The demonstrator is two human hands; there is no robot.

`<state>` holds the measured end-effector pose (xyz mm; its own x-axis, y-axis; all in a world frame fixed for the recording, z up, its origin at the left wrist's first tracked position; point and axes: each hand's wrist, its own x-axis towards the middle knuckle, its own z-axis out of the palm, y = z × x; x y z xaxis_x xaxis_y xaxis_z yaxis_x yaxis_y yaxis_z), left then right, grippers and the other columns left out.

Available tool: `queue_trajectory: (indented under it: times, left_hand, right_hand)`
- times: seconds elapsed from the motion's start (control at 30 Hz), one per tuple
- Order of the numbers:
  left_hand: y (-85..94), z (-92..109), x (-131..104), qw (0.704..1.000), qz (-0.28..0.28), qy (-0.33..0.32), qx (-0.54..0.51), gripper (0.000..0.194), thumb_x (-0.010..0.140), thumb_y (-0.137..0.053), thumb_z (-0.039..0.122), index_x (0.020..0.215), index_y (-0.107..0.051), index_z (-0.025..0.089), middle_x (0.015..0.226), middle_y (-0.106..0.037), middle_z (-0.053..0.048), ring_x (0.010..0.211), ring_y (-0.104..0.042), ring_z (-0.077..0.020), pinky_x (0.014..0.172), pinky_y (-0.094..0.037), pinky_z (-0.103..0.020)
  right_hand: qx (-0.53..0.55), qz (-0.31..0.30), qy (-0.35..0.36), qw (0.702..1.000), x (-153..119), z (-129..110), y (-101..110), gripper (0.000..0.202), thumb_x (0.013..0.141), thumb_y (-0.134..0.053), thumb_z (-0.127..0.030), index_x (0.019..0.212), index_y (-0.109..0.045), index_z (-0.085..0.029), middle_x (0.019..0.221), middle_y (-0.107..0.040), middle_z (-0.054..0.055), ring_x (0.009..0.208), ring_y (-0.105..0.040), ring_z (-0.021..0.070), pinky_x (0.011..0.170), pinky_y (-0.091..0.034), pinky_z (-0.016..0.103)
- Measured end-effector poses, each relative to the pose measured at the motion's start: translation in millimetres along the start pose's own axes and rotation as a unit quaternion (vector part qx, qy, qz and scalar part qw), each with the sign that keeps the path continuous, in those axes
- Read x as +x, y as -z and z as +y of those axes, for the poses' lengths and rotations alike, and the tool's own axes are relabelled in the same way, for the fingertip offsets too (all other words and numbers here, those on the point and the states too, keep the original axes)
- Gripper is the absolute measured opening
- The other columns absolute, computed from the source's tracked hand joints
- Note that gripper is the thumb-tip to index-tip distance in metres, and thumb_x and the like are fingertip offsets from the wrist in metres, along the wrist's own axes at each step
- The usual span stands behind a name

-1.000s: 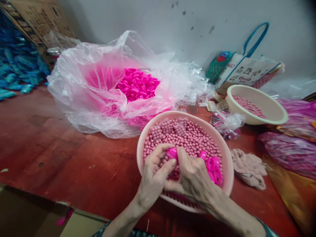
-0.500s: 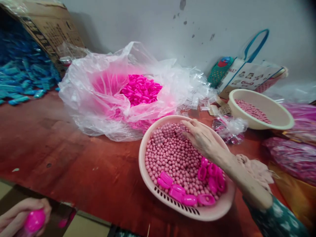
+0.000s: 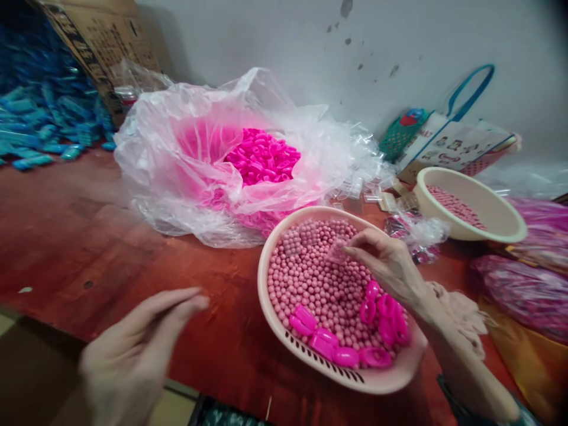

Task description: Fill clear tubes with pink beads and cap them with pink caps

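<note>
My right hand [image 3: 384, 260] is above the pink basket [image 3: 265, 290], pinching a small clear plastic piece [image 3: 338, 251] between thumb and fingers. Beneath it, the basket holds many pink beads [image 3: 306, 278]. Glossy hot-pink plastic pieces [image 3: 323, 343] lie on the beads along the near rim, with more pink pieces [image 3: 387, 316] under my right wrist. More clear pieces [image 3: 293, 242] rest on the beads at the far left. My left hand [image 3: 142, 349], blurred by motion, is over the table's near edge, left of the basket. Its fingers are stretched out, with nothing visible between them.
Behind the basket, a clear plastic bag [image 3: 177, 207] holds a heap of hot-pink pieces [image 3: 266, 157]. Blue pieces [image 3: 48, 127] are piled at the far left beside a cardboard box [image 3: 102, 41]. A cream bowl [image 3: 501, 216] with pink beads and wrapped packs [image 3: 519, 290] occupy the right.
My left hand has risen and moved right over the table; the pink piece in it is gone from view. My right hand has lifted off the beads with a clear plastic piece.
</note>
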<state>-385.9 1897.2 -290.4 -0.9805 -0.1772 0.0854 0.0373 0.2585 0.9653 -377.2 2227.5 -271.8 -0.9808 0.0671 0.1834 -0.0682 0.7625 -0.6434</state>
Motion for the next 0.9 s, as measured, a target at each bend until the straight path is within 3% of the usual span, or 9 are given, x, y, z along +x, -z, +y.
queue_trajectory:
  times: [0.07,0.17,0.23,0.3,0.4,0.47,0.57,0.73,0.9]
  left_hand:
    - [-45.0,19,-8,0.993,-0.112,-0.018,-0.019,0.017,0.074,-0.069,0.024,0.091,-0.070,0.025,0.082,-0.072,0.003,0.075,-0.065,-0.0127,0.074,-0.051,-0.019]
    - [-96.6,35,-19,0.958,-0.281,-0.019,-0.057,0.045,0.077,-0.066,0.026,0.121,-0.056,0.028,0.112,-0.065,-0.003,0.098,-0.061,-0.0192,0.085,-0.049,-0.026]
    - [-117.0,38,-24,0.923,-0.371,0.020,-0.104,0.043,0.080,-0.062,0.027,0.123,-0.054,0.026,0.115,-0.061,-0.006,0.102,-0.059,-0.0204,0.086,-0.048,-0.029]
    - [-128.0,36,-28,0.879,-0.435,0.081,-0.180,0.029,0.084,-0.057,0.026,0.113,-0.059,0.022,0.103,-0.064,-0.006,0.095,-0.060,-0.0191,0.082,-0.050,-0.029]
    - [-133.0,31,-31,0.848,-0.435,0.163,-0.253,0.016,0.083,-0.058,0.024,0.097,-0.062,0.018,0.089,-0.063,-0.004,0.086,-0.059,-0.0163,0.079,-0.051,-0.028]
    - [-132.9,29,-31,0.854,-0.414,0.183,-0.256,0.016,0.080,-0.061,0.024,0.095,-0.062,0.017,0.088,-0.062,-0.004,0.085,-0.058,-0.0154,0.080,-0.051,-0.028]
    - [-132.8,28,-30,0.864,-0.407,0.170,-0.242,0.018,0.080,-0.061,0.025,0.097,-0.062,0.017,0.090,-0.061,-0.005,0.087,-0.058,-0.0163,0.082,-0.050,-0.030]
    - [-134.2,27,-30,0.876,-0.413,0.136,-0.208,0.018,0.081,-0.059,0.026,0.098,-0.063,0.018,0.091,-0.062,-0.005,0.088,-0.058,-0.0174,0.083,-0.049,-0.030]
    - [-133.2,26,-32,0.881,-0.425,0.104,-0.180,0.018,0.084,-0.056,0.028,0.098,-0.063,0.019,0.090,-0.063,-0.004,0.089,-0.057,-0.0176,0.086,-0.049,-0.032]
  right_hand:
    - [0.111,-0.030,-0.019,0.993,-10,-14,-1,0.016,0.087,-0.053,-0.029,0.080,-0.060,-0.017,0.078,-0.067,0.003,0.073,-0.062,0.0158,0.066,-0.049,0.028]
    - [0.175,-0.054,-0.019,0.983,-25,-36,-1,0.014,0.084,-0.058,-0.028,0.075,-0.061,-0.017,0.072,-0.064,0.001,0.069,-0.060,0.0136,0.065,-0.048,0.026]
    - [0.160,-0.064,-0.015,0.985,-32,-44,3,0.014,0.084,-0.059,-0.028,0.074,-0.061,-0.017,0.070,-0.063,0.000,0.067,-0.059,0.0129,0.062,-0.048,0.026]
    - [0.150,-0.080,-0.026,0.985,-39,-42,10,0.012,0.086,-0.056,-0.028,0.082,-0.062,-0.018,0.076,-0.065,0.001,0.070,-0.061,0.0137,0.065,-0.050,0.026]
    - [0.060,-0.100,-0.014,0.993,-51,-24,23,0.015,0.088,-0.051,-0.022,0.098,-0.061,-0.021,0.095,-0.066,0.003,0.087,-0.062,0.0165,0.078,-0.051,0.031]
    - [-0.058,-0.124,0.020,0.990,-61,-6,25,0.022,0.085,-0.049,-0.014,0.099,-0.062,-0.024,0.101,-0.064,0.004,0.096,-0.059,0.0189,0.086,-0.049,0.037]
    - [-0.167,-0.134,0.052,0.975,-74,14,16,0.029,0.080,-0.047,-0.006,0.096,-0.063,-0.024,0.102,-0.061,0.006,0.097,-0.057,0.0213,0.082,-0.049,0.042]
    - [-0.123,-0.069,0.009,0.990,-71,15,0,0.012,0.086,-0.048,-0.015,0.083,-0.059,-0.019,0.090,-0.061,0.006,0.088,-0.058,0.0203,0.077,-0.049,0.037]
    - [-0.010,-0.022,-0.046,0.999,-56,5,-2,0.010,0.089,-0.047,-0.020,0.083,-0.055,-0.019,0.075,-0.062,0.001,0.069,-0.059,0.0154,0.064,-0.047,0.028]
